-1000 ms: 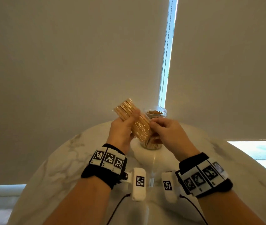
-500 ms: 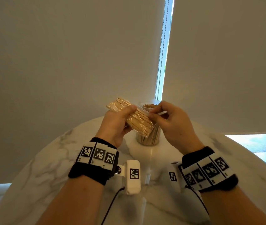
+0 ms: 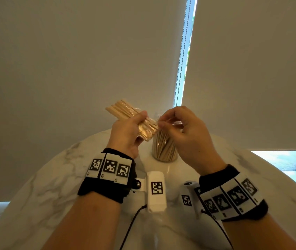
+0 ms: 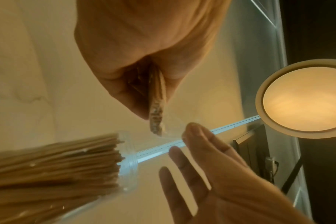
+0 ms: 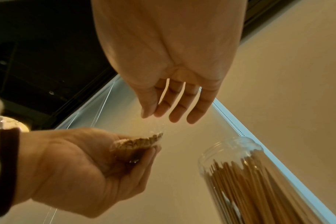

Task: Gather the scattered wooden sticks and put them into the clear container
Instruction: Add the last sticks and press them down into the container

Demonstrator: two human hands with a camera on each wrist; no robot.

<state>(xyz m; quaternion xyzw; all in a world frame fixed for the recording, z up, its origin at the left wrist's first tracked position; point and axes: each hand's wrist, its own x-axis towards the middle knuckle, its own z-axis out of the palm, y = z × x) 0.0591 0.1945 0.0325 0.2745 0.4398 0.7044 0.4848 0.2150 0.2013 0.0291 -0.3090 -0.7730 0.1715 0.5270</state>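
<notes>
My left hand [image 3: 140, 123] grips a bundle of wooden sticks [image 3: 125, 110] in crinkled clear wrap, held slanted in the air above the table. At the bundle's near end my right hand [image 3: 161, 121] pinches the loose clear wrap between thumb and forefinger. Just below both hands stands the clear container [image 3: 164, 148], a tall open jar packed with upright sticks. The left wrist view shows the bundle's end [image 4: 156, 106] poking from my fist beside the jar mouth [image 4: 128, 159]. In the right wrist view the bundle [image 5: 142, 141] lies under my right fingertips [image 5: 146, 113], with the jar [image 5: 249, 174] at lower right.
The jar stands near the back of a round white marble table [image 3: 53, 177]. Roller blinds hang close behind it, with a bead chain [image 3: 181, 69] in the gap between them. A lit round ceiling lamp [image 4: 301, 103] shows in the left wrist view.
The bundle has tipped flatter in my left hand. My right hand has shifted from the bundle's lower end to its right side, drawing the clear wrap with it.
</notes>
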